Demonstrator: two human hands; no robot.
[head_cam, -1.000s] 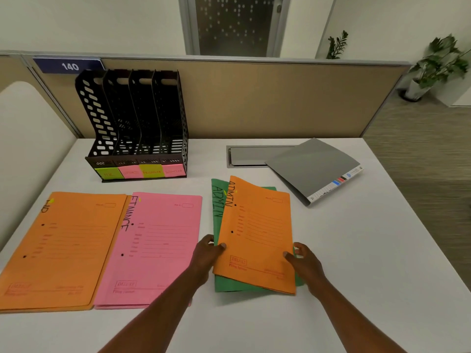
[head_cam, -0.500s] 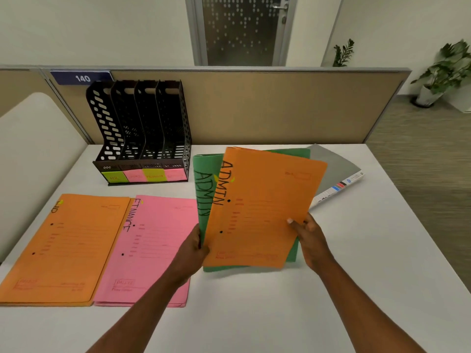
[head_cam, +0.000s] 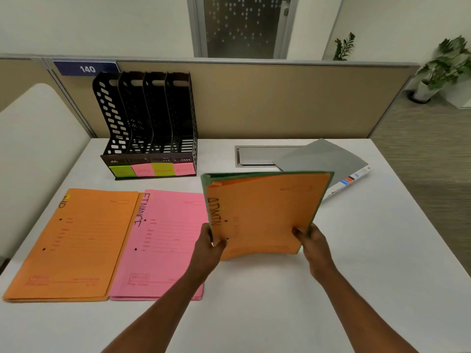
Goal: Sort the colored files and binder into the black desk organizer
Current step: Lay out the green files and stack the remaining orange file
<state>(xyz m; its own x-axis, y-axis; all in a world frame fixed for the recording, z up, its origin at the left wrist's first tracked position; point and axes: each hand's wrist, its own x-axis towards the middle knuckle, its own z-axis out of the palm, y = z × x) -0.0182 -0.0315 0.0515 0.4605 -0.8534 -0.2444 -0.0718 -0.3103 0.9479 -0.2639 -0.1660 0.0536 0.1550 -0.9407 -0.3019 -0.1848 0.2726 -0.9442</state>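
Note:
An orange file marked ADMIN (head_cam: 265, 215) stands nearly upright above the desk, backed by a green file (head_cam: 205, 179) whose edges show along its top and sides. My left hand (head_cam: 210, 247) grips the pair at the lower left edge. My right hand (head_cam: 312, 240) grips them at the lower right edge. The black desk organizer (head_cam: 150, 123), with several slots and coloured labels on its front, stands at the back left. An orange file (head_cam: 68, 240) and a pink file marked FINANCE (head_cam: 165, 240) lie flat on the left. A grey binder (head_cam: 323, 159) lies at the back right.
The white desk (head_cam: 382, 250) ends at a tan partition (head_cam: 280, 103) behind. A metal cable hatch (head_cam: 260, 155) is set in the desk, partly under the binder. A white chair back (head_cam: 33, 149) stands at the left. Potted plants (head_cam: 443, 64) sit on the floor at far right.
Both hands lifted the orange and green files off the desk and squared them together, tilting the pair up to nearly vertical. The other files and the binder stayed put.

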